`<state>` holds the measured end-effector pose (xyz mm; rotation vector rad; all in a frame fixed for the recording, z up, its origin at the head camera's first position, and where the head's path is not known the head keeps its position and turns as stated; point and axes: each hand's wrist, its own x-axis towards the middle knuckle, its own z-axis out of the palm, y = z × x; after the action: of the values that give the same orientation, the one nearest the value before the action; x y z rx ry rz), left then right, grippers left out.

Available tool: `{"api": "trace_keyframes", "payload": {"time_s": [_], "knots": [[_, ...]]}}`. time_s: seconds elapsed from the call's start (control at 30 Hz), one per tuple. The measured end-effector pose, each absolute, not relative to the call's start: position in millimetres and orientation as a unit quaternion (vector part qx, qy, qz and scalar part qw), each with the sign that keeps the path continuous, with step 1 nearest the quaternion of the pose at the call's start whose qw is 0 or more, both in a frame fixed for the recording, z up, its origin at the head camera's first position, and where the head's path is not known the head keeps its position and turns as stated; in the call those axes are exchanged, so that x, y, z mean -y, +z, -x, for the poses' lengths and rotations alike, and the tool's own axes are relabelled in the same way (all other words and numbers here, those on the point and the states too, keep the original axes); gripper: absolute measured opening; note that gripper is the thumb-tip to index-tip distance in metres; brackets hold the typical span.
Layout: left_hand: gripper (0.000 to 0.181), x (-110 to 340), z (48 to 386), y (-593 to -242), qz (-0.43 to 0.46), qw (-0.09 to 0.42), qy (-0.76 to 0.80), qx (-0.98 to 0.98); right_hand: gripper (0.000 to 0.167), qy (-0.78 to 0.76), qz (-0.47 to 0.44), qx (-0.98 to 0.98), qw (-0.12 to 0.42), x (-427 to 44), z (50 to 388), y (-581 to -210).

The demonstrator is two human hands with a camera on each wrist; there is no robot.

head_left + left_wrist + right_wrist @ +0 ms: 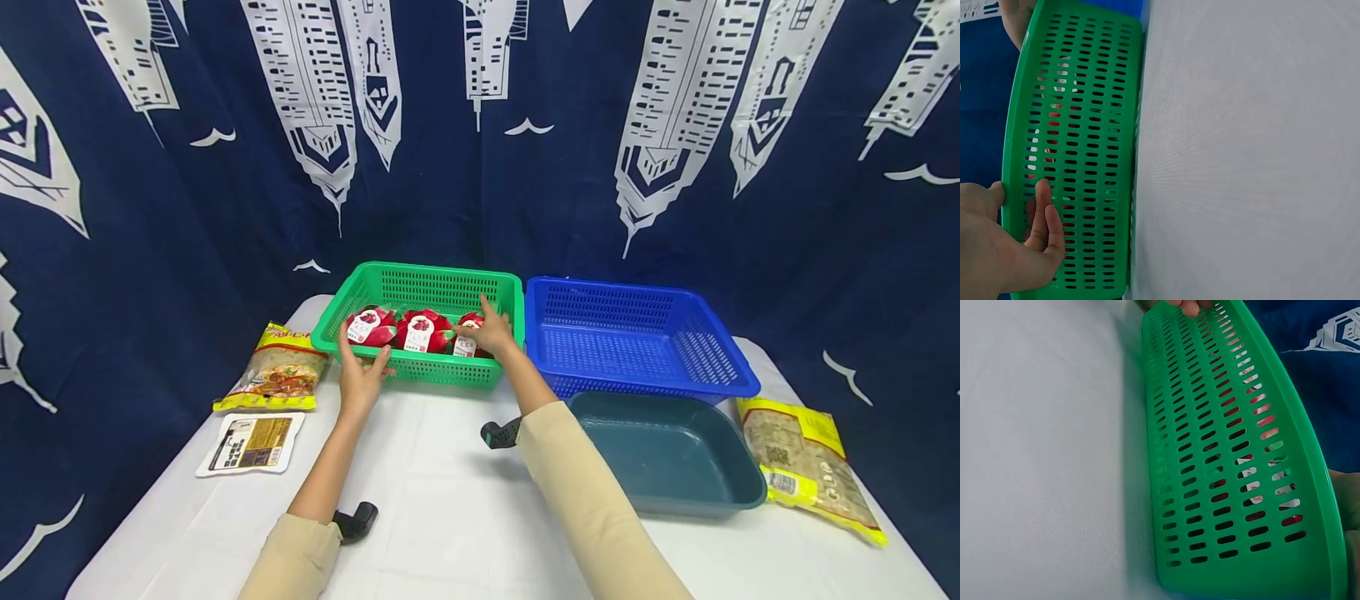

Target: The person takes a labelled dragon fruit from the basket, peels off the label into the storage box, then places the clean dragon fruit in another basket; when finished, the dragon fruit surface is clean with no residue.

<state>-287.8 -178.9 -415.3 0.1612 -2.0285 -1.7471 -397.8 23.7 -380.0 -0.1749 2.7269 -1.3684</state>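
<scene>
Three red packs with white labels sit in a row in the green basket (pixel 450 371): the left pack (pixel 372 326), the middle pack (pixel 424 332) and the right pack (pixel 465 342). My right hand (pixel 491 332) reaches over the front rim and holds the right pack, thumb on its left side; some fingers are hidden. At the basket's front left corner, my left hand (pixel 362 382) grips the rim, with fingertips (pixel 1042 190) against the outer wall and one digit over the edge. The right wrist view shows mostly the slotted basket wall (pixel 1210 462).
A blue basket (pixel 622 333) stands right of the green one, with a dark teal tub (pixel 675 454) before it. At left lie a yellow-edged food bag (pixel 277 371) and a flat white pack (pixel 251 443). Another yellow bag (pixel 810 462) lies at right. A patterned curtain (pixel 480 183) hangs behind.
</scene>
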Motion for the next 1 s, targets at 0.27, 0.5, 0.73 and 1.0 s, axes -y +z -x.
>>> {"api": "trace_keyframes", "payload": {"time_s": [0.27, 0.5, 0.73, 1.0], "knots": [[0.085, 183.4, 293.5, -422.5, -0.058, 0.231, -0.633, 0.736, 0.084, -0.377, 0.068, -0.922, 0.055, -24.0, 396.1, -377.1], [0.083, 183.5, 295.7, -426.1, -0.060, 0.238, -0.625, 0.741, 0.086, -0.394, 0.084, -0.912, 0.075, -25.6, 396.9, -375.2], [0.087, 185.0, 294.9, -423.7, -0.071, 0.217, -0.630, 0.742, 0.094, -0.380, 0.084, -0.918, 0.069, -24.1, 396.1, -374.7], [0.088, 184.9, 294.9, -421.2, -0.075, 0.236, -0.627, 0.738, 0.093, -0.372, 0.080, -0.924, 0.036, -21.4, 393.2, -377.1]]}}
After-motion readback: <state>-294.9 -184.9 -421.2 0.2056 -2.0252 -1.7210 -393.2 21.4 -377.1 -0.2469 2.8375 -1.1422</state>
